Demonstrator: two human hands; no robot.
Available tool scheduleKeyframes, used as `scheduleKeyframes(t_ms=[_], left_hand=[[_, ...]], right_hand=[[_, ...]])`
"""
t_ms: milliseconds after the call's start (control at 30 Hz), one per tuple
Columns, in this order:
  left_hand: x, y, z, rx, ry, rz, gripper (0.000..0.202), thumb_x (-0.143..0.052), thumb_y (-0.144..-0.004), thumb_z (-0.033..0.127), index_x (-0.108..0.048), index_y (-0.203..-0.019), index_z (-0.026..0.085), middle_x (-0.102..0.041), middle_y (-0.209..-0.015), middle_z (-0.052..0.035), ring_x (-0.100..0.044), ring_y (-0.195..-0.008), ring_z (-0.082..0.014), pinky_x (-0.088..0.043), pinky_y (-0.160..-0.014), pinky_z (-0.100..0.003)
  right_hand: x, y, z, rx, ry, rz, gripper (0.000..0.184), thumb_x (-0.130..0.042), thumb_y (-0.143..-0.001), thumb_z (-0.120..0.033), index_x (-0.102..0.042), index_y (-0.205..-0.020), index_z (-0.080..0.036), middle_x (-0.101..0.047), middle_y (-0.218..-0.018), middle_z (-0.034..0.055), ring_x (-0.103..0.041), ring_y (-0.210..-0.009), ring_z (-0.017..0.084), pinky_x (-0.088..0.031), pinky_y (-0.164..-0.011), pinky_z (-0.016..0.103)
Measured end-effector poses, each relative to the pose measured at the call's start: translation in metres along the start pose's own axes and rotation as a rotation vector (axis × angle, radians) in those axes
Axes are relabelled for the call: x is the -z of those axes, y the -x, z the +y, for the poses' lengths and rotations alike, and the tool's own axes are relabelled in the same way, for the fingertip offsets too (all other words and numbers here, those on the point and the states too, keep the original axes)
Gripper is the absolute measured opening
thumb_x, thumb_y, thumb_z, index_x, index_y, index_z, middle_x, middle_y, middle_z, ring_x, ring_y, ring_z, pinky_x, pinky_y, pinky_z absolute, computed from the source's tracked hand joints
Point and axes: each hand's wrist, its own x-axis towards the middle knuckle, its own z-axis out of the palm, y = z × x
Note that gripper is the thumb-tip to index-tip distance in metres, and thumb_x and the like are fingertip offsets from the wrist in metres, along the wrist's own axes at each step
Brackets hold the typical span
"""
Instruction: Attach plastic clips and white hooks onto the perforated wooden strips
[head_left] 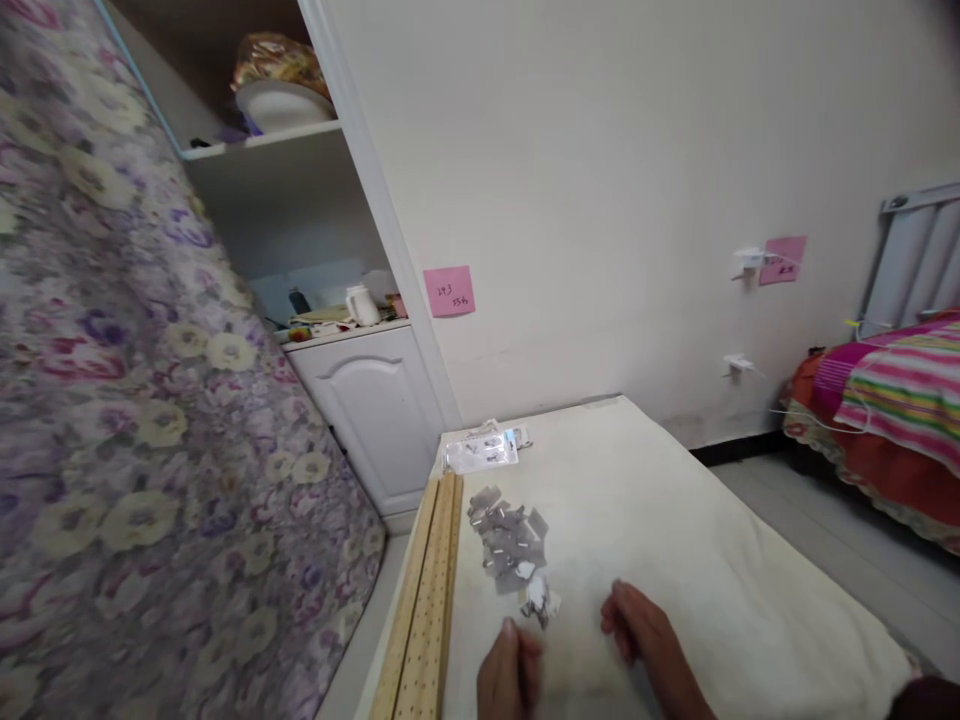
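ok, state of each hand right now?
Left hand: fingers curled; can't tell if fully closed or holding anything.
Right hand: fingers curled; also can't tell if holding anything.

At bottom centre of the frame, left hand (508,672) with fingers curled, near small white pieces (536,598); to its right, right hand (641,632), also curled, over the pale covered table (675,510). Above them, a heap of flat grey pieces (516,540); left of these, long perforated wooden strips (433,600). Far left, floral curtain (150,400); right edge, striped bedding (911,375).
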Motion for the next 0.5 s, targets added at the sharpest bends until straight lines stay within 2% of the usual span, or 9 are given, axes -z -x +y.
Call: scheduleKeyframes(t_ms=[67, 133, 267, 500], left_hand=[[-0.002, -0.001, 0.018, -0.038, 0.025, -0.017, 0.063, -0.034, -0.078, 0.075, -0.056, -0.061, 0.019, -0.043, -0.043, 0.0032, -0.038, -0.046, -0.0126, -0.030, -0.050, -0.026], [-0.003, -0.001, 0.037, -0.088, 0.024, -0.006, 0.062, -0.031, -0.082, 0.072, -0.057, -0.063, 0.018, -0.045, -0.045, 0.0029, -0.039, -0.048, -0.0123, -0.030, -0.052, -0.025], [-0.005, -0.001, 0.066, -0.155, 0.027, -0.029, 0.065, -0.026, -0.086, 0.068, -0.060, -0.065, 0.017, -0.046, -0.046, 0.0020, -0.041, -0.049, -0.0119, -0.031, -0.052, -0.024], [0.002, -0.007, 0.094, -0.144, 0.033, -0.038, 0.070, -0.021, -0.086, 0.069, -0.061, -0.064, 0.016, -0.049, -0.053, 0.0012, -0.043, -0.050, -0.0112, -0.030, -0.051, -0.024]], right_hand=[[0.010, -0.001, -0.021, 0.016, -0.045, 0.020, 0.062, -0.028, -0.087, -0.066, -0.057, -0.061, -0.017, -0.046, -0.045, -0.0023, -0.038, -0.042, 0.009, -0.031, -0.047, 0.024], [0.019, -0.002, -0.044, 0.014, -0.076, -0.009, 0.066, -0.022, -0.089, -0.066, -0.057, -0.060, -0.017, -0.055, -0.052, 0.0009, -0.038, -0.041, 0.008, -0.029, -0.046, 0.024], [0.027, -0.002, -0.083, 0.040, -0.050, -0.071, 0.072, -0.015, -0.088, -0.068, -0.054, -0.054, -0.017, -0.053, -0.048, 0.0006, -0.036, -0.039, 0.007, -0.025, -0.044, 0.023], [0.024, -0.006, -0.111, 0.037, 0.032, -0.131, 0.077, -0.009, -0.083, -0.074, -0.051, -0.053, -0.018, -0.053, -0.044, 0.0006, -0.034, -0.036, 0.007, -0.024, -0.043, 0.023]])
